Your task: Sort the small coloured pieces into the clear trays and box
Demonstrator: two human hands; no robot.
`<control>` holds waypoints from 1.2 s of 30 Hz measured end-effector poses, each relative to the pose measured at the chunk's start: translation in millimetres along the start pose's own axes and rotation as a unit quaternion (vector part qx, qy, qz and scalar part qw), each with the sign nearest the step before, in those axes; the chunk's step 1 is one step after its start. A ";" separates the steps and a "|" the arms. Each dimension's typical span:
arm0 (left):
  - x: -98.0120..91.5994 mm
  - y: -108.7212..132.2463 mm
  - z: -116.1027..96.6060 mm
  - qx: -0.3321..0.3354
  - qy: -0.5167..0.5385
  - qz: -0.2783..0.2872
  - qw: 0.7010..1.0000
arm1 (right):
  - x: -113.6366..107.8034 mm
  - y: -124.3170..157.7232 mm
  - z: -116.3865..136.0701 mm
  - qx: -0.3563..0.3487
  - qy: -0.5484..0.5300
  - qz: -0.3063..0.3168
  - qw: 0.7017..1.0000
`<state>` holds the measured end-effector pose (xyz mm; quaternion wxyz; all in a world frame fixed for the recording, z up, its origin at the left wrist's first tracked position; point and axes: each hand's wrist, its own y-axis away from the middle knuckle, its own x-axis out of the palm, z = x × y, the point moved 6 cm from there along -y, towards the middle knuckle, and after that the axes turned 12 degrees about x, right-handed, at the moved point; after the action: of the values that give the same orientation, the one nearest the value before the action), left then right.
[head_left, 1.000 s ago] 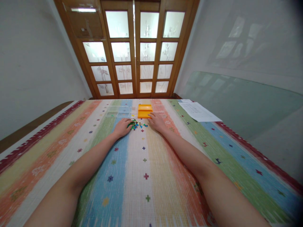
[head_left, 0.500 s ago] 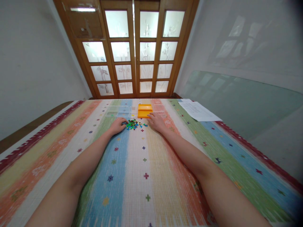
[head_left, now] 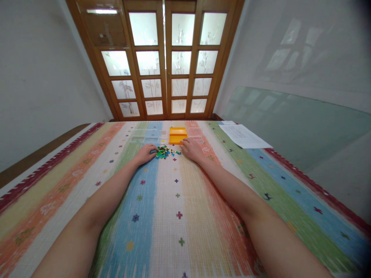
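A small pile of tiny colourful pieces (head_left: pixel 164 152), mostly green and blue with some yellow and dark red, lies on the striped tablecloth. They are too small to name. At the pile's left edge is my left hand (head_left: pixel 146 153), its fingers bent inward and the tips touching the pieces; anything between them is too small to make out. My right hand (head_left: pixel 191 150) rests just right of the pile, fingers stretched forward and slightly apart. Its fingertips are close to the near right corner of an open orange box (head_left: pixel 177 136). I see nothing held in that hand.
Clear plastic trays (head_left: pixel 145 136) stand left of the orange box, with a few small pieces in them. Another clear tray (head_left: pixel 196 135) is to its right. Printed paper sheets (head_left: pixel 245 136) lie at the right on the tablecloth (head_left: pixel 165 231). Wooden doors (head_left: pixel 166 58) stand beyond.
My left hand has shifted slightly to the right, further against the pile's left edge. My right hand stays in place beside the orange box.
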<state>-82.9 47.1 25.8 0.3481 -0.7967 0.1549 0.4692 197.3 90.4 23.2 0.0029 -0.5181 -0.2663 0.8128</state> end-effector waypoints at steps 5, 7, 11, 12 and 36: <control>1.3 -0.5 -0.5 -0.007 -0.015 0.000 1.000 | -1.1 0.5 1.2 -0.004 -0.003 0.002 1.000; 1.4 -0.4 -0.3 -0.006 -0.024 -0.004 1.000 | -1.6 0.7 1.9 -0.005 -0.004 0.004 1.000; 1.6 0.1 1.4 -0.012 -0.036 -0.008 0.999 | -1.2 0.3 2.1 -0.002 -0.004 0.006 1.000; 1.5 0.1 2.0 -0.014 -0.036 -0.012 0.999 | -0.8 0.2 1.9 -0.002 -0.004 0.008 1.000; -8.4 3.2 3.4 0.011 0.146 0.077 0.986 | -2.3 1.6 4.2 -0.014 -0.009 0.009 1.000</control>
<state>-91.2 46.6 30.5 0.2927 -0.8386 0.2702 0.3715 195.3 86.5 25.8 -0.0136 -0.5134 -0.2730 0.8135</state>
